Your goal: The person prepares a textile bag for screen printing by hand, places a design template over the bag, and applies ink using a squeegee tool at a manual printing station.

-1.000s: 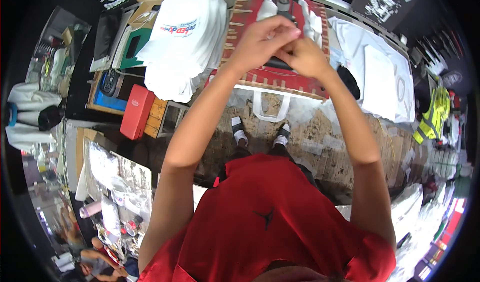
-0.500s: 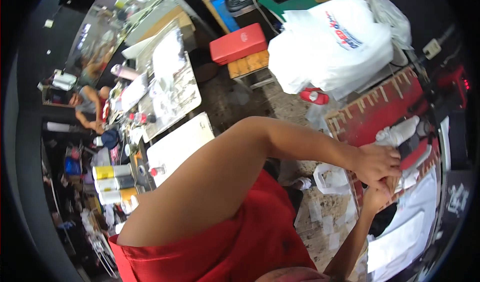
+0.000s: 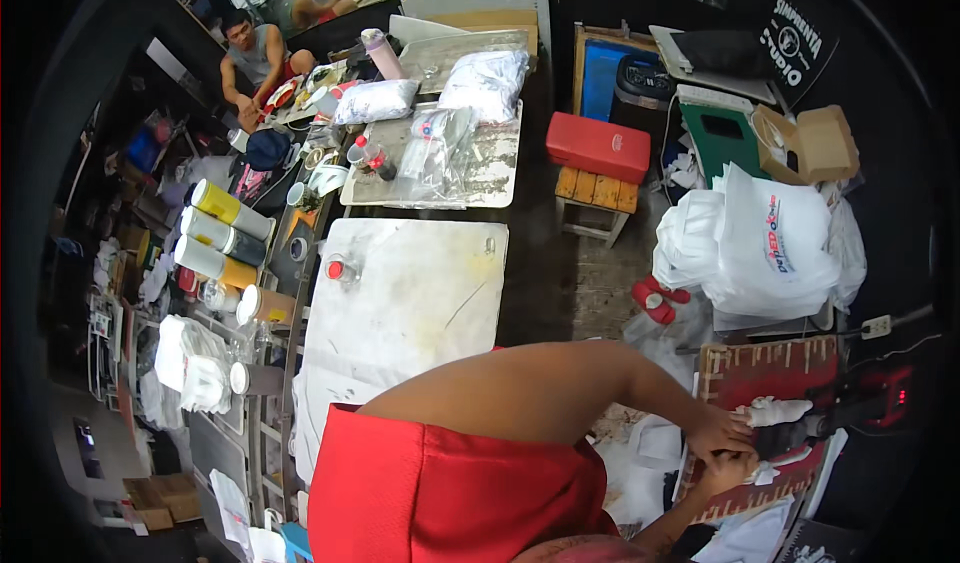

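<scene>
My left hand (image 3: 718,431) and my right hand (image 3: 728,471) are together over a red printing screen (image 3: 790,366) at the lower right. The screen is a red panel with a wooden frame and ragged, light strips along its edges. Both hands have bent fingers, the left just beyond the right, closed around something low on the screen that they mostly hide. Crumpled white cloth (image 3: 775,411) lies just past my fingers, with another white scrap (image 3: 764,474) beside the right hand. A dark device with red lit digits (image 3: 901,396) stands at the screen's far right.
White plastic bags (image 3: 765,248) are piled beyond the screen. A red case (image 3: 598,147) rests on a wooden stool (image 3: 597,191). Left of me is a pale board (image 3: 400,293) with a red-capped bottle (image 3: 338,269). Tubs (image 3: 232,209) line a rack; another person (image 3: 262,63) sits far left.
My view has turned, so the stool, tables and other person appear more upright. My hands remain together at the screen and now appear lower in the picture.
</scene>
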Action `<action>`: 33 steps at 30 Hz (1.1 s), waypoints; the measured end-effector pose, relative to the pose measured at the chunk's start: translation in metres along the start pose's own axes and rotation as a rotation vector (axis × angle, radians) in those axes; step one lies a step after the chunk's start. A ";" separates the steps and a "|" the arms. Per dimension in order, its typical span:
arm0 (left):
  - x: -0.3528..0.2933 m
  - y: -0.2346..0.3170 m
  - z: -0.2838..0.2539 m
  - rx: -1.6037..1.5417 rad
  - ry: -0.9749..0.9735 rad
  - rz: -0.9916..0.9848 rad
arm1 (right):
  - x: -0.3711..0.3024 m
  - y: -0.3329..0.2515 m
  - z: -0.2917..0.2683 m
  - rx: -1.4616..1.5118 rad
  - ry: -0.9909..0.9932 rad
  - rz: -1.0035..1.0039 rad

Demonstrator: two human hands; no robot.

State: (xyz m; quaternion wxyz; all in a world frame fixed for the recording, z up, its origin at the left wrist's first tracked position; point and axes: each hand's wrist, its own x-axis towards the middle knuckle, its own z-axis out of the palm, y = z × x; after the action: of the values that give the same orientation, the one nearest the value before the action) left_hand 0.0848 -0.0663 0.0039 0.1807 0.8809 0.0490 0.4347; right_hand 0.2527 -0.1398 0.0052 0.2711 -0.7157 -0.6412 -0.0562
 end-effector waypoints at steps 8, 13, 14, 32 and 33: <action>-0.234 0.095 -0.070 -0.366 -0.481 -0.867 | -0.004 -0.016 -0.015 -0.042 0.016 -0.064; -0.455 0.078 -0.111 -0.220 -1.129 -0.827 | -0.030 -0.008 -0.042 -0.099 0.086 -0.034; -0.491 0.072 -0.126 -0.262 -1.120 -0.865 | -0.023 -0.027 -0.047 0.062 -0.051 0.095; -0.446 0.031 -0.094 -0.154 -0.927 -1.421 | -0.019 -0.018 -0.048 1.036 -0.010 0.451; -0.445 0.030 -0.098 -0.270 -0.827 -1.519 | -0.020 -0.026 -0.068 1.191 -0.033 0.547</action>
State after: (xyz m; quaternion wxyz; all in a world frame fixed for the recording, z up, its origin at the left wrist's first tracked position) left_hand -0.2687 -0.1761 -0.2637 0.5275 0.6680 0.5013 -0.1554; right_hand 0.2433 -0.1880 0.0628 0.6157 -0.5812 -0.3616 0.3903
